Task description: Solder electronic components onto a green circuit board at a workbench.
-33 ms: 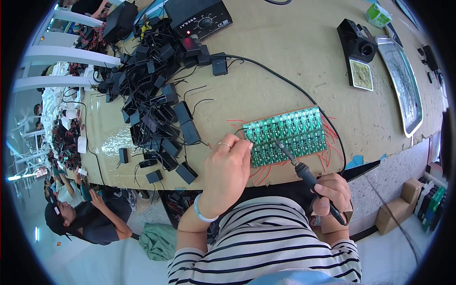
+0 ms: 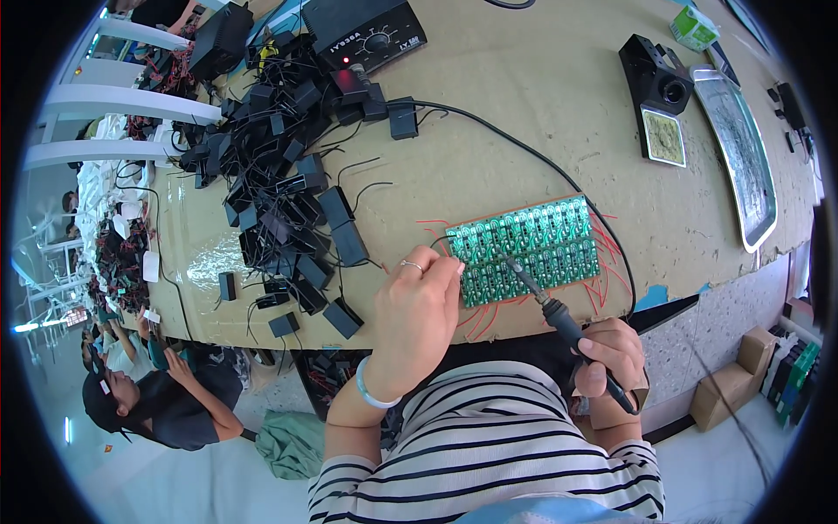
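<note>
A green circuit board panel point(image 2: 572, 229), made of many small repeated sections, lies slightly tilted on the table before me. Thin red wires point(image 2: 476, 325) stick out from around its edges. My left hand point(image 2: 417, 301) is at the panel's left edge, thumb and fingertips pinched together. A thin black wire point(image 2: 439, 241) arcs out of this pinch toward the board; its end is hidden by the fingers. In my right hand point(image 2: 611, 356) is a soldering iron point(image 2: 560, 321), gripped by its black handle. Its metal tip points up and left over the middle of the panel.
Black plastic cases point(image 2: 301, 188) with wires are heaped to the left. Behind them stands a black soldering station point(image 2: 367, 35), its cable point(image 2: 524, 144) curving around the panel. A black holder with a sponge point(image 2: 663, 138) and a metal tray point(image 2: 742, 166) lie right. Another person point(image 2: 175, 393) sits at left.
</note>
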A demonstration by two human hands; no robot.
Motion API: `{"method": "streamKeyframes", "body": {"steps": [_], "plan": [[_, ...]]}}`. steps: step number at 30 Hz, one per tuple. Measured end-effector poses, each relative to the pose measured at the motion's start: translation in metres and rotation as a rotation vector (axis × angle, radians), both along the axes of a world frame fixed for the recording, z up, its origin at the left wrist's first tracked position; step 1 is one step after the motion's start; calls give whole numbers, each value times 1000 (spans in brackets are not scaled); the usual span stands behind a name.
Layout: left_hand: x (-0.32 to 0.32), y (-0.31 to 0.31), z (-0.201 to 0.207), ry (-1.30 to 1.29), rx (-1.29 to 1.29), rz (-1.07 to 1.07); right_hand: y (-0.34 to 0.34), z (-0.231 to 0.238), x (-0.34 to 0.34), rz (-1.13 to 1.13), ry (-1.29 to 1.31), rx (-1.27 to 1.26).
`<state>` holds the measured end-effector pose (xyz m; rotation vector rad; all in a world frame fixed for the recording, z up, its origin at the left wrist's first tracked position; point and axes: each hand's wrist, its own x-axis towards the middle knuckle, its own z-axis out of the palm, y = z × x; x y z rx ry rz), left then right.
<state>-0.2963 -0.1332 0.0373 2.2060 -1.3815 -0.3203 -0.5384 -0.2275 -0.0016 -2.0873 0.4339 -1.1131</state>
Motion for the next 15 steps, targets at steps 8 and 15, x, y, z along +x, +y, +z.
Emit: {"method": "streamKeyframes", "body": {"steps": [8,15], "plan": [[2,-1,4,-2,23,-6,1,3,0,-22,-2,9],[0,8,4,-63,6,-43,1,7,6,-30,17,-18]]}}
